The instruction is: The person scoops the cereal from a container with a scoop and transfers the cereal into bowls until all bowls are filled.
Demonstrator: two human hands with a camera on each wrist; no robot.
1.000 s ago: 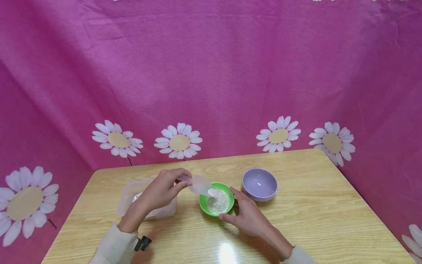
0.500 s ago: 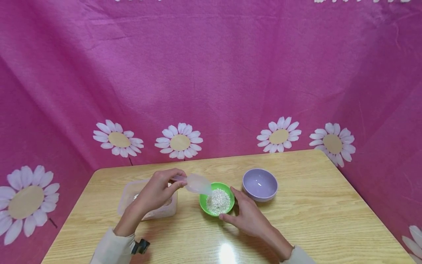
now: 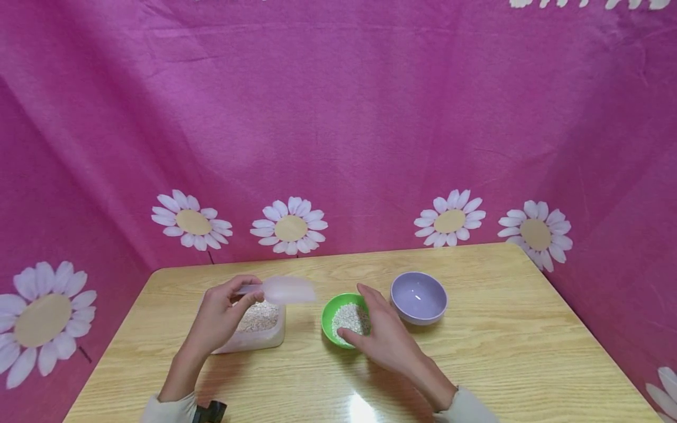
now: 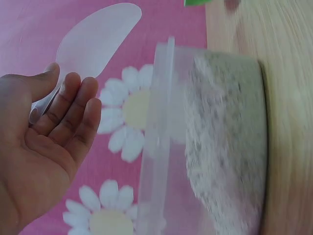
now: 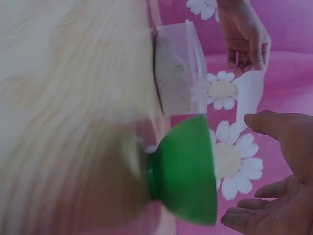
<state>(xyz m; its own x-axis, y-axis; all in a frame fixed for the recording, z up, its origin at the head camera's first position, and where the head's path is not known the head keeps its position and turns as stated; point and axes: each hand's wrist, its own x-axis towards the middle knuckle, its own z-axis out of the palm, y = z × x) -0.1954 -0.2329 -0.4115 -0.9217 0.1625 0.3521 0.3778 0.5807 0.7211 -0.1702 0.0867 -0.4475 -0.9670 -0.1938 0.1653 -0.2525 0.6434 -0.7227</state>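
My left hand (image 3: 219,314) pinches the handle of a translucent white scoop (image 3: 290,289), held level above the table beside a clear plastic container (image 3: 275,335). Pale rolled oats fill part of that container, as the left wrist view shows through its wall (image 4: 164,132). My right hand (image 3: 388,335) hovers with spread fingers at the right side of a green bowl (image 3: 329,329). Oats (image 3: 349,320) lie in the bowl. In the right wrist view, the fingers stand apart from the green bowl (image 5: 188,171), above its rim.
A purple bowl (image 3: 419,296) stands behind and to the right of the green one. The wooden table (image 3: 508,341) ends at a pink curtain (image 3: 338,129) with daisy prints along its back and sides.
The left hand has moved left with the scoop, from over the green bowl to over the container. The right hand has let go of the green bowl's rim and lifted.
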